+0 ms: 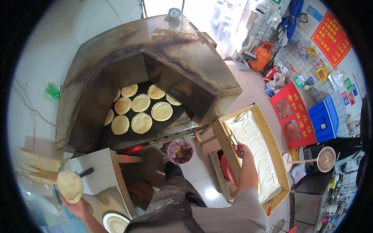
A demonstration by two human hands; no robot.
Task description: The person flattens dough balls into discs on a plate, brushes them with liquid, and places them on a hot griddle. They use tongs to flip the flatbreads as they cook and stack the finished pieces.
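My left hand (77, 206), at the lower left, holds up a round flat pastry (70, 186) with a crimped rim above the side table. On the right, my right hand (242, 150) grips the dark handle of a long tongs-like tool (232, 137), whose far part lies over the edge of a wooden box (259, 116). White cloth (249, 131) lines or covers the inside of that box. Several round flat breads (141, 123) lie on the dark plate (157, 132) inside the metal oven (140, 38), some pale and some lightly browned.
A bucket of scraps (180, 151) stands on the floor before the oven. The side table (96, 174) bears a black-handled tool (86, 172); a white bowl (116, 223) is near its edge. An orange gas cylinder (261, 56), a blue crate (323, 119) and a fan (326, 159) stand at the right.
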